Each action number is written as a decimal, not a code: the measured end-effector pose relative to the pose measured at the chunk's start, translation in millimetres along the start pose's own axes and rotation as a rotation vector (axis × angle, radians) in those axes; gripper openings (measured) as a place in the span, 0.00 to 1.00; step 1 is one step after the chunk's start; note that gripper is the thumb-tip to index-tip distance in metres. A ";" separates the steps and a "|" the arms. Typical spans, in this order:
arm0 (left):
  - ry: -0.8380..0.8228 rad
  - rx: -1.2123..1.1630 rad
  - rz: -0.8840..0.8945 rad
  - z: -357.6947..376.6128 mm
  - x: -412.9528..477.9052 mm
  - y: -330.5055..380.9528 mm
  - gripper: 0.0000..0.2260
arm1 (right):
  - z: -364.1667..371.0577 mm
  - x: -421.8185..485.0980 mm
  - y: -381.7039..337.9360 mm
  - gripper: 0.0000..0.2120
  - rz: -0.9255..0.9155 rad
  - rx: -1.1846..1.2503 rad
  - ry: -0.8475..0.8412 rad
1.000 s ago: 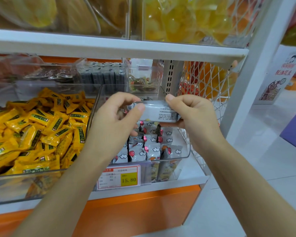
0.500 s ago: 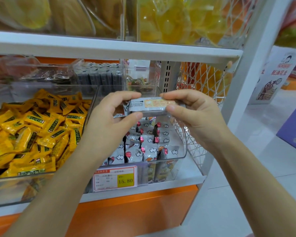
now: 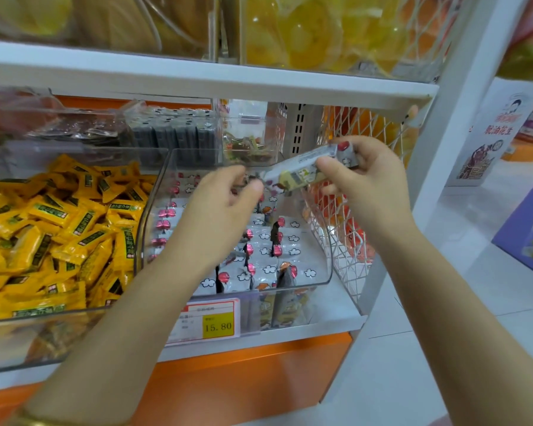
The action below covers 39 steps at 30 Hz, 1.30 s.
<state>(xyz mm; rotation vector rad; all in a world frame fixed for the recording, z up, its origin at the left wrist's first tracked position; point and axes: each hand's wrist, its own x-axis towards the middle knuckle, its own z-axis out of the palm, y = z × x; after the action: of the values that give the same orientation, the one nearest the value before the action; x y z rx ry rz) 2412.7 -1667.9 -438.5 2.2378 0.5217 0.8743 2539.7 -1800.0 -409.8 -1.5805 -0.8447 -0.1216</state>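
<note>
Just above the clear bin (image 3: pixel 328 265), the snack packet (image 3: pixel 299 172) hangs in the air, long and grey-white with a yellow patch on its face and a red dot near its upper end. It is tilted: the right end sits higher and the left end dips toward the bin. The right hand (image 3: pixel 370 182) grips that higher end, thumb on the near face and curled fingers behind, so most of the packet sticks out to the left of the pinch. The left hand (image 3: pixel 222 204) is at the low end, fingers curled and thumb tip just beside the packet's corner (blur there hides whether they touch, so I cannot tell if this hand has hold of it). Below, the bin holds rows of matching grey packets (image 3: pixel 262 256) standing on edge, printed with white clouds and red dots. A price tag (image 3: pixel 210 321) reading 15.80 hangs on the bin's front. To the left, a second bin is heaped with yellow candies (image 3: pixel 59 229); to the right stands a white wire basket (image 3: pixel 342 241). A white shelf (image 3: pixel 197 79) runs overhead.
</note>
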 end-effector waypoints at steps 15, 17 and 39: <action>-0.447 0.592 0.053 14.5 6.8 -24.5 0.23 | 35.0 35.5 9.1 0.20 -0.217 -1.033 -0.610; -0.440 0.578 0.066 12.0 6.4 -24.0 0.22 | 40.3 40.8 5.7 0.16 -0.223 -1.083 -0.700; -0.337 0.425 0.100 -8.9 1.0 -18.2 0.06 | 82.8 76.8 26.0 0.11 -0.195 -1.282 -0.807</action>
<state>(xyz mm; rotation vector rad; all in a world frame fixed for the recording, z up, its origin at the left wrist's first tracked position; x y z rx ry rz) 2404.9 -1650.7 -446.1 2.7477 0.4711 0.4407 2578.2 -1690.8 -408.3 -2.8180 -1.7440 -0.1841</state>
